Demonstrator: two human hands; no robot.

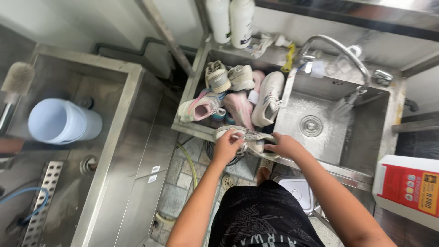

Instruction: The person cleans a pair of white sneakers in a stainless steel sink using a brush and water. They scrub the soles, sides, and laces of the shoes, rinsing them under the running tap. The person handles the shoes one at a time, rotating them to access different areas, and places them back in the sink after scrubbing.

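Two hands are seen on one grey-white sneaker (249, 138), held sideways over the front rim of the sink (292, 162). The left hand (227, 145) is curled shut around the heel end, fingers wrapped over the collar and thumb on top. The right hand (284, 145) is closed on the toe end, fingers bent under the sole edge. Both forearms are extended forward from the body, elbows low, wrists nearly level, the hands kept apart by the shoe's length. The sneaker is tilted onto its side, laces facing up, just beside the divider between the two basins. Behind it, the left basin is packed with a pile of shoes (238, 98), white, pink and grey, lying touching one another. In the right basin, water is running from the faucet (340, 50) toward the drain (311, 125). Two white bottles (231, 20) stand on the back ledge. A pale blue bucket (61, 121) lies on its side in the separate steel tub at far left. A red-and-white jug (407, 190) stands at right.
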